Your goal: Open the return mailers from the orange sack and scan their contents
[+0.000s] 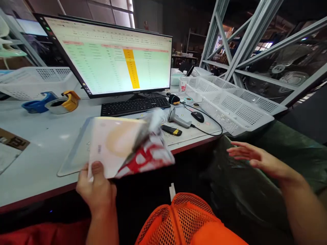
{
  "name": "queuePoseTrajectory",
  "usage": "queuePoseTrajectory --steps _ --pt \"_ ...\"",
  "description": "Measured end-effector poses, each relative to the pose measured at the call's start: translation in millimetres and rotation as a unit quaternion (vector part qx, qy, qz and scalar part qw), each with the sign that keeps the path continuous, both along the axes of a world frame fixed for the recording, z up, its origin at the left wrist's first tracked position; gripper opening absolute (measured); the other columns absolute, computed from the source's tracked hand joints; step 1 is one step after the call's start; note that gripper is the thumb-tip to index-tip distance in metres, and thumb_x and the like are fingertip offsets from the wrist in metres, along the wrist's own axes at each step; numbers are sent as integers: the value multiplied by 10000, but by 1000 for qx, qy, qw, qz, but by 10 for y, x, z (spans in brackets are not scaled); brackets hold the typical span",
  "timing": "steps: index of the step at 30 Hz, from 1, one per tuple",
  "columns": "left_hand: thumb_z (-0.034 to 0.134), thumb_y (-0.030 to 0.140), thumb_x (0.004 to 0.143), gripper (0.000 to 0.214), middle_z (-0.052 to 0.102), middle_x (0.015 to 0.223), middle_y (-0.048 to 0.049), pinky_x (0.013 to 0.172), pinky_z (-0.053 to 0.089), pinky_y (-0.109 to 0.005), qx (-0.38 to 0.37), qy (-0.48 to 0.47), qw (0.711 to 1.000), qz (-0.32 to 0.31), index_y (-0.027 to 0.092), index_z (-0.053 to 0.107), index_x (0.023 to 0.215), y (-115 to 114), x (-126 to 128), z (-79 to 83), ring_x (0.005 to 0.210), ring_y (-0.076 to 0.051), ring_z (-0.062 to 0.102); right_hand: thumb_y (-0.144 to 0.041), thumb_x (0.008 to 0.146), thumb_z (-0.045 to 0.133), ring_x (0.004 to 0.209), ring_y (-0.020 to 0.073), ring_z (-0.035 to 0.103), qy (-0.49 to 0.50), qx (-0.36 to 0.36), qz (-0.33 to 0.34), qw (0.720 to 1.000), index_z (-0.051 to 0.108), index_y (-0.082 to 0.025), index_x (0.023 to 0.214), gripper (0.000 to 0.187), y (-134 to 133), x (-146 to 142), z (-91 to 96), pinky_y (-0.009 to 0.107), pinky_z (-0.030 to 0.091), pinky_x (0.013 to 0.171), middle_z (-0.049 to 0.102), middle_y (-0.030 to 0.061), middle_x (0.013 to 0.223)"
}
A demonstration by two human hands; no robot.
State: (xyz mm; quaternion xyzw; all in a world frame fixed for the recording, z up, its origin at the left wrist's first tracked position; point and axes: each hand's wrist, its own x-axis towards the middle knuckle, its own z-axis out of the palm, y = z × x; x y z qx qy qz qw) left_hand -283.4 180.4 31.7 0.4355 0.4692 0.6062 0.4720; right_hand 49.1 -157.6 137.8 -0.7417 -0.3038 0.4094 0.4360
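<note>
My left hand [95,187] grips the lower left corner of a flat white box-like package [114,143], thumb on top. The package shows a small barcode and a pale round print. A crumpled red-and-white plastic bag [150,153], blurred by motion, hangs at its right side; whether it is attached cannot be made out. Off to the right, my right hand [251,158] holds nothing, fingers stretched out and apart, above a dark green sack-like surface [245,190]. Beyond the package lie a grey barcode scanner [178,119] and a black-and-yellow box cutter [171,130].
A monitor [109,61] with a spreadsheet stands behind a black keyboard [135,105]. A mouse [197,116] and white plastic baskets [237,109] are on the right. Blue [39,103] and orange [70,101] tape dispensers sit at left, with cardboard [12,141] nearer the edge.
</note>
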Motion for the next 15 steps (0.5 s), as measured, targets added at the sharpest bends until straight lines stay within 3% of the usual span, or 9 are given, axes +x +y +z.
queuePoseTrajectory --steps 2,4,5,6,8,11,13,15 --pt "849 536 855 465 765 1014 -31 846 616 -292 2 -70 997 19 169 719 1109 -21 36 -32 866 -175 722 -731 584 938 1318 375 655 -8 32 10 999 534 -316 1585 1157 292 -326 -143 543 558 1060 574 201 1559" --pt "790 583 899 520 766 1110 -86 879 624 -314 -15 -96 993 -71 152 697 1175 -229 154 -57 927 -198 743 -743 552 943 1302 364 658 -7 80 48 996 552 -284 1561 1176 688 -781 -361 529 557 1070 569 187 1565" --pt "788 590 900 546 763 1151 -108 880 626 -312 -36 -93 987 -128 148 689 1205 -366 210 -69 958 -211 750 -754 627 896 1263 351 675 -25 103 41 994 644 -248 1461 1007 871 -986 -461 514 550 1083 645 179 1474" --pt "803 580 893 560 761 1178 -123 886 627 -306 -56 -83 978 -184 146 685 1227 -502 248 -80 994 -224 754 -766 748 801 1183 332 707 -53 121 -17 991 731 -231 1309 778 1020 -1144 -538 498 568 1056 726 161 1337" --pt "852 532 864 565 772 1175 -138 872 633 -299 -95 -62 948 -296 142 686 1238 -727 258 -81 1015 -245 763 -712 860 703 1022 309 741 -105 135 -86 982 781 -231 1036 518 1180 -1286 -593 471 603 982 794 124 1078" --pt "886 507 835 548 792 1102 -145 805 650 -309 -129 -55 907 -398 134 696 1189 -888 196 -12 934 -259 782 -610 842 739 850 293 741 -158 119 -73 977 757 -262 885 352 1111 -1169 -463 427 643 820 790 85 898" --pt "893 514 825 559 793 1094 -148 793 654 -313 -131 -69 903 -403 131 696 1181 -889 191 57 931 -266 785 -591 832 736 815 293 740 -196 108 -69 972 761 -275 884 321 943 -1024 -308 415 645 761 784 82 867" --pt "898 514 820 568 791 1116 -149 804 654 -312 -133 -96 909 -384 128 700 1186 -804 219 101 955 -268 784 -609 822 727 775 301 732 -242 85 -108 960 766 -290 860 324 725 -875 -150 422 636 708 762 89 806"
